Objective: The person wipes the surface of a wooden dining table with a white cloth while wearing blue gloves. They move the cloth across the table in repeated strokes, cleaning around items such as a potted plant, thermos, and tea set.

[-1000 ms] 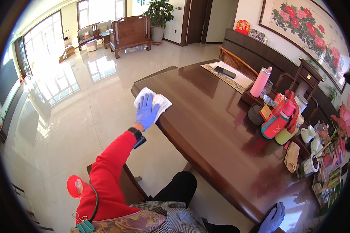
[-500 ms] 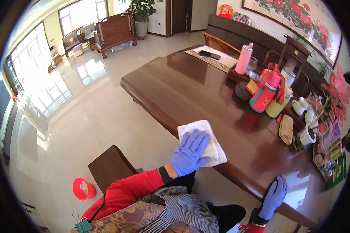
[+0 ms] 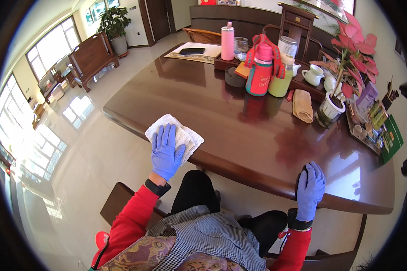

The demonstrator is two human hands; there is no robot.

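Observation:
My left hand [image 3: 168, 153], in a blue glove, presses a folded white cloth [image 3: 192, 137] onto the near left edge of the dark wooden table [image 3: 167, 95]. Its fingers lie over the cloth, the thumb apart at the side. Part of the cloth hangs at the table's rim. My right hand [image 3: 311, 189], gloved too, rests on the near right edge with fingers stretched forward and close together. A dark patch shows beside its fingers; I cannot tell whether it is shadow or a thing. No held object is visible there.
Toward the back stand a pink bottle [image 3: 228, 43], a red-and-teal bottle [image 3: 259, 74] and a green bottle [image 3: 280, 81]. A tan folded cloth [image 3: 302, 106] lies near a potted plant [image 3: 330, 108]. A phone [image 3: 192, 51] lies on a mat. A wooden stool [image 3: 115, 201] stands at lower left.
My left hand and the white cloth have moved along the table edge toward its left corner. My right hand stays on the edge. The view has turned to the right.

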